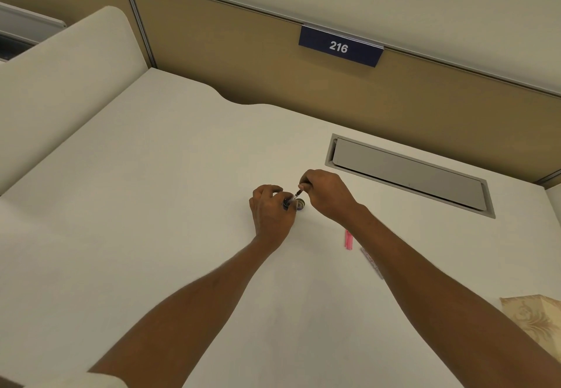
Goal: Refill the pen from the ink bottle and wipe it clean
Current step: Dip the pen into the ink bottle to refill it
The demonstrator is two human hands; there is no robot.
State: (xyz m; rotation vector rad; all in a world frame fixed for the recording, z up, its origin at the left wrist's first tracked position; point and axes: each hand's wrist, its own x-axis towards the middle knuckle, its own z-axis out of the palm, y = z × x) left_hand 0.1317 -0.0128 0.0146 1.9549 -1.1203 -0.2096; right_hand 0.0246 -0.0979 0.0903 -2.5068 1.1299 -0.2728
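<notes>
Fingers (273, 189) of the left hand (271, 213) grip one dark ink bottle (287, 204) at the middle of the desk (151, 205); the right hand (328, 195) pinches one slim, clear pen (296, 195) slanting down to it. One pink cap (348, 239) lies rightward.

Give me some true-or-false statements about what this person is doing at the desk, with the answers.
1. The left hand holds the ink bottle on the desk. True.
2. The right hand lies flat and empty. False: it pinches a thin pen part that tilts down toward the bottle.
3. A pink piece lies on the desk beside the right forearm. True.
4. The blue sign on the partition reads 612. False: it reads 216.
5. The patterned cloth lies under the bottle. False: it lies at the lower right of the desk, apart from both hands.
</notes>
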